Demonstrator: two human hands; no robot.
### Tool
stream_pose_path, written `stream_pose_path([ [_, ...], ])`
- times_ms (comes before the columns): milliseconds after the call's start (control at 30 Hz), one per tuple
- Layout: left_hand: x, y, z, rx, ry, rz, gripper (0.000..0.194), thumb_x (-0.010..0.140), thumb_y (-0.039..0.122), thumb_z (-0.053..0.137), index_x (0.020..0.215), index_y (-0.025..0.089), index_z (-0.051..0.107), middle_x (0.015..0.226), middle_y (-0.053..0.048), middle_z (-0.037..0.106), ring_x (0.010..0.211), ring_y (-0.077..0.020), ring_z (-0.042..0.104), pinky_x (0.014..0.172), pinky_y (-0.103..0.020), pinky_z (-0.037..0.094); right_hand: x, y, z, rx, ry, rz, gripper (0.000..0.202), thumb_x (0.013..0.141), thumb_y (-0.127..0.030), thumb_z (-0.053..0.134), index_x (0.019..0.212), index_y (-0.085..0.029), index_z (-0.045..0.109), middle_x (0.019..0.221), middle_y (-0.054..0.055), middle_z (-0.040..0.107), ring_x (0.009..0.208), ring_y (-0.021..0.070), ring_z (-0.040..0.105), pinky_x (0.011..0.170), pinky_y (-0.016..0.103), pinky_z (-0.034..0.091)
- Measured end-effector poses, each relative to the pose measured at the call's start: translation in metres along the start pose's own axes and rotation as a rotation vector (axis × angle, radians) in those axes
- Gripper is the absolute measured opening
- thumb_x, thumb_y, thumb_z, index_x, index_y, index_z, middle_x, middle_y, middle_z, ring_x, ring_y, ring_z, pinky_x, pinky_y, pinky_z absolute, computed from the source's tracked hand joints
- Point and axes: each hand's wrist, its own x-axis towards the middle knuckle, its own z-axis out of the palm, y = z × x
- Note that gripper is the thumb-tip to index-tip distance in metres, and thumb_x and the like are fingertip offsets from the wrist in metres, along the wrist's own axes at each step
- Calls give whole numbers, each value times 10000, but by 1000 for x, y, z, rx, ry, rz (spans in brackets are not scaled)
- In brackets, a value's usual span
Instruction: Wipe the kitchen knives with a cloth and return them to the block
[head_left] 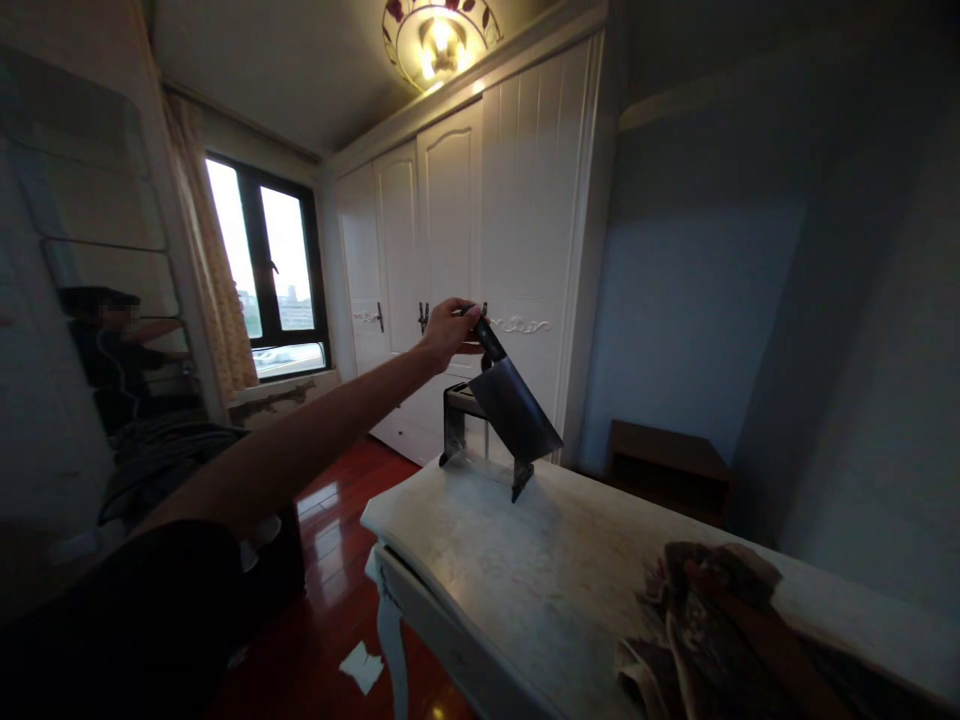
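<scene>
My left hand [451, 335] reaches far out over the end of the table, its fingers closed around the black handle of a cleaver [517, 411]. The broad dark blade slants down to the right, its lower end above the tabletop. Just behind the blade stands a knife block [454, 420] with a dark frame and what look like slots on top; the blade partly covers it. A small dark foot of the stand shows below the blade. I cannot make out my right hand anywhere in the picture.
The pale marble-look table [517, 560] has a crumpled brown cloth [679, 625] at its near right. White wardrobe doors [448, 200] rise behind. A dark low cabinet [667, 455] stands by the wall. White paper [363, 667] lies on the red floor [330, 560]. A mirror at left reflects a person.
</scene>
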Motion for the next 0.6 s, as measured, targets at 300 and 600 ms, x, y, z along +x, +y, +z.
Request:
stream_pose_path([
  [300, 53, 32, -12, -140, 225, 88, 31, 861, 164, 474, 856, 193, 464, 678, 6, 563, 612, -132, 606, 648, -313, 526, 0, -4, -2, 45, -8, 27, 526, 463, -509, 772, 907, -235, 713, 950, 122, 734, 1197, 407, 543, 1056, 393, 445],
  [600, 91, 43, -1, -294, 248, 144, 95, 820, 131, 446, 770, 209, 427, 558, 44, 441, 478, -89, 467, 507, -224, 394, 1, 1, -1, 56, 0, 31, 480, 472, -538, 767, 847, -245, 705, 945, 120, 736, 1107, 408, 607, 998, 458, 477],
])
